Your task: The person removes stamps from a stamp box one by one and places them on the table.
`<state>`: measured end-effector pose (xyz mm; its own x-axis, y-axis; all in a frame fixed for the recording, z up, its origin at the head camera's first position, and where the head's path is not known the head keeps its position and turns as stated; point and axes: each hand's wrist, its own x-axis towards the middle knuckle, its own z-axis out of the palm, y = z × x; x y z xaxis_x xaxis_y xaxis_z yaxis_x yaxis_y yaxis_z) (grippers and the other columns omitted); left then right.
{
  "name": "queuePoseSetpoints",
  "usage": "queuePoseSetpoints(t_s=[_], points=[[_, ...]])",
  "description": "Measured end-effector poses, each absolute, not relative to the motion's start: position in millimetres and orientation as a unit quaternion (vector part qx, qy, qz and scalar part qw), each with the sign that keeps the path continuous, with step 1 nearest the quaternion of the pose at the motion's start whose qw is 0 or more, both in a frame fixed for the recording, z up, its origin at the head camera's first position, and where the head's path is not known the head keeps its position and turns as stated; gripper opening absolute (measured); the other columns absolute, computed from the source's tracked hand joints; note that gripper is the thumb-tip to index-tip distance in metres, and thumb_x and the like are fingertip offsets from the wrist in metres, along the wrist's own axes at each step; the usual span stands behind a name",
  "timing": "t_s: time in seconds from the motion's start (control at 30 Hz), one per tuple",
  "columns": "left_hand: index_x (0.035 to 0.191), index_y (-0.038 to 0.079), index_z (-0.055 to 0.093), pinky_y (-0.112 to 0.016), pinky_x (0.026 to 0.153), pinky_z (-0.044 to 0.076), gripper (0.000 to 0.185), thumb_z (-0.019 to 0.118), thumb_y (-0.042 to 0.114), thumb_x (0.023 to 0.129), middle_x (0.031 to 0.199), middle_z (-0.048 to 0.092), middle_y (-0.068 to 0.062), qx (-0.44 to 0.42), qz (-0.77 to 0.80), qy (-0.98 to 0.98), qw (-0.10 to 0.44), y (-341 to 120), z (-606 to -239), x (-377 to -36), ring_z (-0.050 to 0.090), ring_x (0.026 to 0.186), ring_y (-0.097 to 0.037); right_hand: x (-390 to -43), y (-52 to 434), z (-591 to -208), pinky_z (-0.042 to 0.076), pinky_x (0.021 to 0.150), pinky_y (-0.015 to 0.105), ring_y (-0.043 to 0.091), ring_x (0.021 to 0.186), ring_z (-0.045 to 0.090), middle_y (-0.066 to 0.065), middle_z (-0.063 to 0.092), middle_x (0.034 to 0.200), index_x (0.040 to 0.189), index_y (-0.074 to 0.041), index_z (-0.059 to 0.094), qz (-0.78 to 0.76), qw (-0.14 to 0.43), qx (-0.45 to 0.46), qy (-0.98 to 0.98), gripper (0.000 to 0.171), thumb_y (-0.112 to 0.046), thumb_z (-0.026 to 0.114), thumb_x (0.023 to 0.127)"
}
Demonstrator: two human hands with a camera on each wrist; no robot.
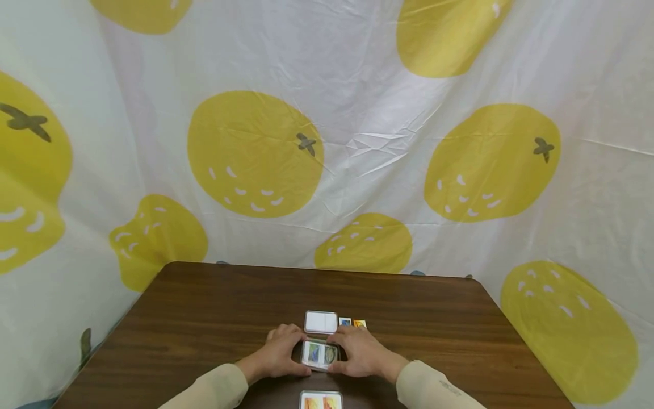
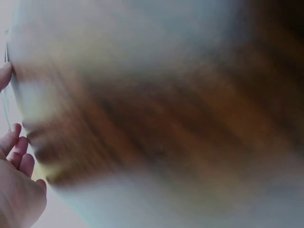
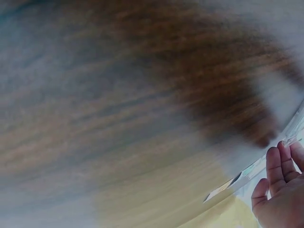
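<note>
A small clear case with picture cards (image 1: 320, 354) lies on the brown table (image 1: 204, 318) near its front edge. My left hand (image 1: 281, 352) grips its left side and my right hand (image 1: 360, 352) grips its right side, fingers curled round the edges. Just behind it lies a white case (image 1: 321, 322), with two small cards (image 1: 352, 324) to its right. Another case with orange pictures (image 1: 321, 400) sits at the table's near edge. The wrist views are blurred; in them only my left fingers (image 2: 16, 152), my right fingers (image 3: 278, 180) and a clear edge (image 3: 247, 173) show.
A white cloth with large yellow fruit prints (image 1: 255, 153) hangs behind and beside the table. The table's back edge (image 1: 317, 268) runs close to the cloth.
</note>
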<state>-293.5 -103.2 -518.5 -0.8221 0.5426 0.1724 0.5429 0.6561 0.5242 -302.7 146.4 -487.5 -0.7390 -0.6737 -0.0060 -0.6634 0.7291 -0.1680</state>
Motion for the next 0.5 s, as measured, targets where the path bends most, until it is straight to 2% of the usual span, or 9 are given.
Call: queuePoseSetpoints(t_s=[0.2, 0.37, 0.5], points=[[0.119, 0.004, 0.064, -0.054, 0.094, 0.031, 0.071, 0.083, 0.052, 0.071, 0.117, 0.054, -0.004, -0.292, -0.268, -0.918, 0.002, -103, -518, -293, 0.044, 0.111, -0.026, -303, 149, -487, 0.039, 0.101, 0.055, 0.022, 0.118, 0.055, 0.005, 0.059, 0.126, 0.126, -0.018, 0.065, -0.084, 0.022, -0.355, 0.931, 0.058, -0.059, 0.067, 0.085], [0.119, 0.006, 0.065, -0.054, 0.094, 0.031, 0.069, 0.083, 0.053, 0.071, 0.115, 0.053, -0.001, -0.29, -0.264, -0.92, -0.001, -104, -518, -293, 0.043, 0.109, -0.024, -303, 153, -487, 0.038, 0.099, 0.054, 0.017, 0.114, 0.056, 0.002, 0.061, 0.122, 0.125, -0.018, 0.066, -0.09, 0.008, -0.354, 0.931, 0.059, -0.059, 0.069, 0.083], [0.118, 0.007, 0.065, -0.055, 0.094, 0.031, 0.068, 0.083, 0.052, 0.071, 0.115, 0.053, -0.001, -0.291, -0.263, -0.92, -0.001, -105, -516, -292, 0.043, 0.109, -0.024, -303, 159, -485, 0.037, 0.099, 0.057, 0.021, 0.117, 0.056, 0.004, 0.061, 0.124, 0.126, -0.016, 0.066, -0.098, 0.003, -0.355, 0.93, 0.058, -0.055, 0.071, 0.083]])
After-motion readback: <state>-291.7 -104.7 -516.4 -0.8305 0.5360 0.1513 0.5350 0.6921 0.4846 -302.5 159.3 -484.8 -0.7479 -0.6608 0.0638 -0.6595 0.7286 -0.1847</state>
